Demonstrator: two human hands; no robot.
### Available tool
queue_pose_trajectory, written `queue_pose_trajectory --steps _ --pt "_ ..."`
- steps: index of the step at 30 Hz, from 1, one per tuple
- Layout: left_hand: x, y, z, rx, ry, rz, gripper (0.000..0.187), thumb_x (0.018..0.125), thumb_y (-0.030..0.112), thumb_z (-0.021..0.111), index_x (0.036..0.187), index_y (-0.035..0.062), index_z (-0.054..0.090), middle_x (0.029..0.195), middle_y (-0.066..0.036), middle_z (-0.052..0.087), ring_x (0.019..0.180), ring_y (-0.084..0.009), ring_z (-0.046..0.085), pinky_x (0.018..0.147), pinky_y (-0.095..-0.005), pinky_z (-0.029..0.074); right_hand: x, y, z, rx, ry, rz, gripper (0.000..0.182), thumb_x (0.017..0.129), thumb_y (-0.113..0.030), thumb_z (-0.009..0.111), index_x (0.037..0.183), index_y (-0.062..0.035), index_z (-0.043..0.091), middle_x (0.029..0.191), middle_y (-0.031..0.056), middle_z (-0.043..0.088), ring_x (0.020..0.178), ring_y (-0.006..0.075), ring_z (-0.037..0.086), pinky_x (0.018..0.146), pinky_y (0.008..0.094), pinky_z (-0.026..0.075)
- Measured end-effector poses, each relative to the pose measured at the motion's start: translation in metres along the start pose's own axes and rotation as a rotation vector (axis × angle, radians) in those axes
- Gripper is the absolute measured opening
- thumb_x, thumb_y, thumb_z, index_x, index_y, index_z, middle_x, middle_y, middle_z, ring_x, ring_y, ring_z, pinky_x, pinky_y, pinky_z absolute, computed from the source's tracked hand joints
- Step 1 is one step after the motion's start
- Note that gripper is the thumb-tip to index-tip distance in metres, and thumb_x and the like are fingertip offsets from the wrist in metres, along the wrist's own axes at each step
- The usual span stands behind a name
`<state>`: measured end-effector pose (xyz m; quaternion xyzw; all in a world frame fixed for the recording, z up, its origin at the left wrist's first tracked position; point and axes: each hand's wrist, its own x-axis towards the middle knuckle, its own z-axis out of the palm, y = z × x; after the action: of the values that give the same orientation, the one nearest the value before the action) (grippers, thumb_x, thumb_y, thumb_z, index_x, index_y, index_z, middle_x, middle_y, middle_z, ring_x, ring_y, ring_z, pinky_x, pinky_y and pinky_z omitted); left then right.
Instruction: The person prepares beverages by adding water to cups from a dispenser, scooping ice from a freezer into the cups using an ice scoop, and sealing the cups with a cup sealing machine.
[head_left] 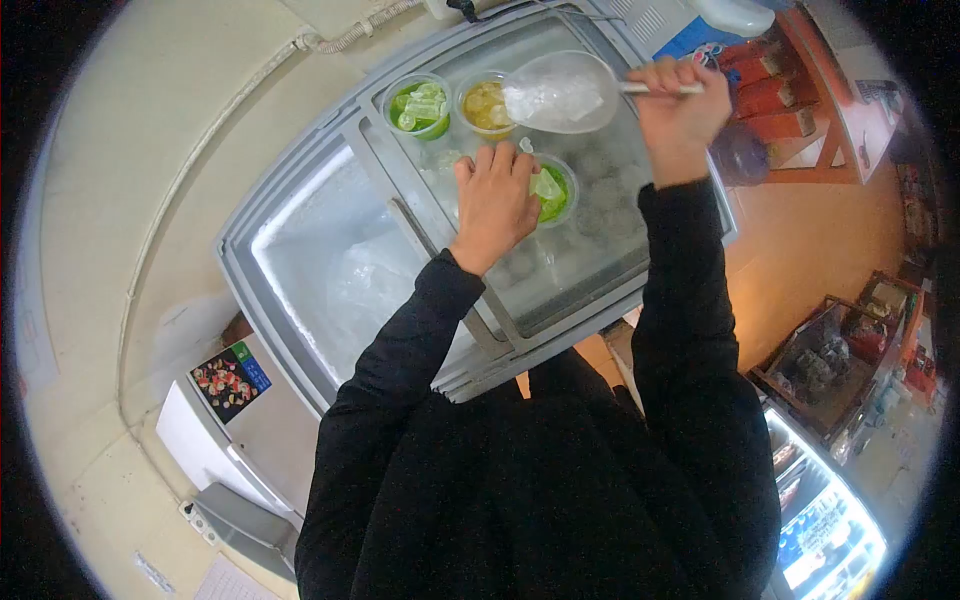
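My right hand is closed around the white handle of a clear scoop full of crushed ice. The scoop's tip is at the rim of a plastic cup with yellow contents. To its left is a cup with green pieces. Below the scoop, another green cup is partly covered by my left hand. My left hand's fingers are bent near the cups; whether they grip anything is hidden. All three cups are on the freezer's glass lid.
The freezer's left side is uncovered, with frost and a plastic bag inside. A white cabinet is at the lower left. Red and orange shelving is at the upper right. A lit display cooler glows at the lower right.
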<state>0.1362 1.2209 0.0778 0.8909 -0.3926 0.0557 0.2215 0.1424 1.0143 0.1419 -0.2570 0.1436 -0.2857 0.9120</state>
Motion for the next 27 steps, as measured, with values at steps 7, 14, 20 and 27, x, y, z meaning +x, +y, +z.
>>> queue_pose_trajectory --steps 7,14,20,27 --pt "-0.011 -0.002 0.0 -0.094 0.07 -0.015 0.024 0.063 0.013 0.061 0.085 0.0156 0.054 0.081 -0.001 0.046 0.078 -0.0198 0.043 0.069 -0.0352 0.027 0.012 0.029 0.04 -0.271 -0.142 -0.07 0.024 0.073 -0.02 0.042 0.055 -0.0092 0.032 0.051 0.0027 0.032 0.052 0.0158 0.032 0.055 0.0282 0.03" --pt "-0.025 -0.008 0.017 -0.099 0.205 -0.021 0.018 0.064 0.011 0.063 0.081 0.0168 0.059 0.084 0.002 0.051 0.079 -0.0176 0.045 0.07 -0.0343 0.028 -0.015 0.039 0.066 -0.276 -0.256 -0.238 0.029 0.078 -0.02 0.042 0.053 -0.01 0.031 0.049 0.0007 0.03 0.046 0.0131 0.03 0.046 0.0249 0.027" --pt "-0.049 -0.02 0.002 -0.26 0.377 -0.179 0.02 0.063 0.008 0.058 0.081 0.0164 0.059 0.089 0.002 0.05 0.083 -0.0191 0.045 0.071 -0.0349 0.028 -0.013 0.046 0.057 -0.346 -0.51 -0.23 0.026 0.075 -0.021 0.041 0.053 -0.0079 0.035 0.049 0.0049 0.035 0.048 0.0171 0.035 0.05 0.0278 0.031" --pt "-0.114 -0.084 0.037 0.114 0.149 -0.459 0.024 0.065 0.01 0.057 0.088 0.0168 0.056 0.09 0.001 0.05 0.091 -0.0188 0.044 0.077 -0.0414 0.027 -0.007 0.014 0.06 -0.17 -0.415 -0.27 0.023 0.067 -0.023 0.039 0.051 -0.0107 0.028 0.046 0.0024 0.029 0.046 0.0164 0.029 0.054 0.0316 0.029"
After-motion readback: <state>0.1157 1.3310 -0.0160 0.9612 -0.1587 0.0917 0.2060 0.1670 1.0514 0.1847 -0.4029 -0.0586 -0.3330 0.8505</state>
